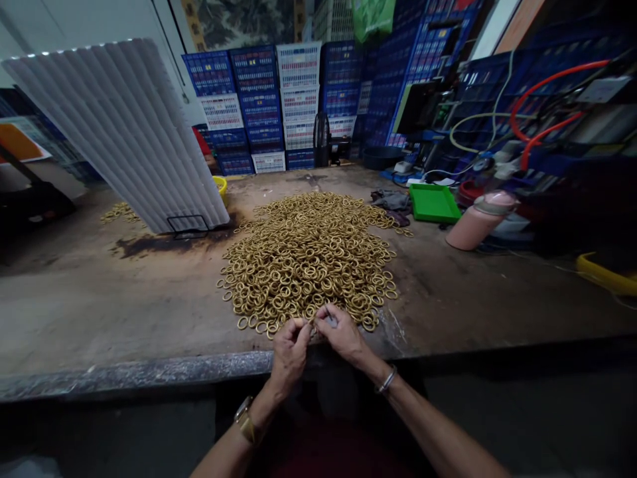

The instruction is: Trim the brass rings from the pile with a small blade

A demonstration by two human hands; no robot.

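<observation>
A broad heap of brass-coloured rings (313,259) lies on the worktable in front of me. Both hands meet at the heap's near edge, above the table's front rim. My left hand (289,348) is closed in a pinch, thumb against forefinger, on what looks like one brass ring, mostly covered by the fingertips. My right hand (343,335) is also closed, its fingertips touching the same spot. Something thin and dark shows at its fingers, too small to name. A watch is on the left wrist and a metal bracelet on the right.
A corrugated pale panel (124,133) stands at the left in a wire holder (187,226), a yellow container (220,189) behind it. To the right are a green tray (434,202), a pink bottle (480,220) and dark cloths (393,201). Stacked crates (259,99) line the back.
</observation>
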